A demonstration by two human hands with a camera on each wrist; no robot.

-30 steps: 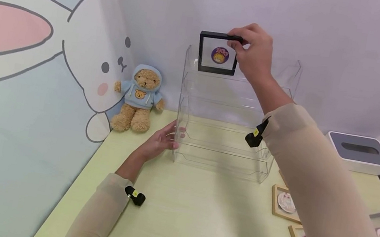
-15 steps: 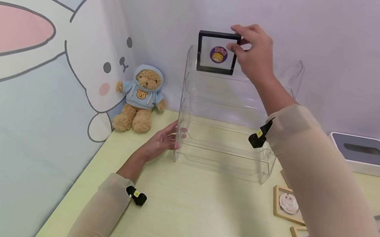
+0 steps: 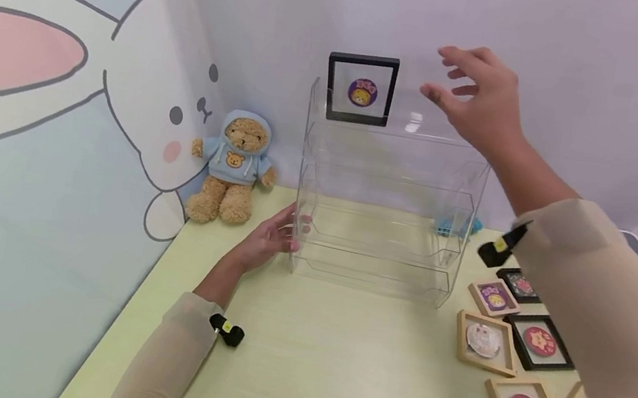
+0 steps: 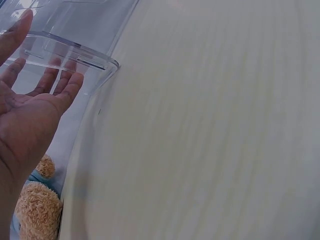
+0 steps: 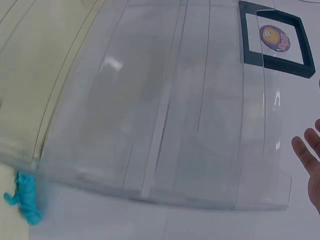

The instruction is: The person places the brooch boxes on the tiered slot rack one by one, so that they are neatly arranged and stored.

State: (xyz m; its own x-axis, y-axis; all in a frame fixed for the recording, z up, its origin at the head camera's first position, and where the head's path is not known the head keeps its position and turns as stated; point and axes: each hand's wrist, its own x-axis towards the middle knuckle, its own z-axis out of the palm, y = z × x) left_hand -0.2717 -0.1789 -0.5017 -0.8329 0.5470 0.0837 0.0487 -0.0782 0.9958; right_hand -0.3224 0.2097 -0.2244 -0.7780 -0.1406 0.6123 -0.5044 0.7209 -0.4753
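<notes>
A black square frame point(image 3: 362, 90) with a round purple bear badge in its clear window stands upright at the left of the top tier of a clear acrylic rack point(image 3: 372, 277). To its right, my right hand point(image 3: 484, 103) hovers apart from it, fingers spread and holding nothing. The same black frame point(image 5: 277, 40) shows at the upper right of the right wrist view. My left hand point(image 3: 262, 245) rests against the rack's lower left side. In the left wrist view, its extended fingers point(image 4: 70, 90) touch the clear side panel, and some show through it.
A teddy bear point(image 3: 240, 166) in a blue hoodie sits left of the rack. Several badge frames lie at the right, including a wooden one point(image 3: 484, 342) and a black one point(image 3: 539, 342). A small blue object point(image 5: 26, 197) lies beyond the rack's right end.
My right hand has let go of the black frame's top right corner and moved away to the right. The frame stays on the top tier. My left hand has kept its place.
</notes>
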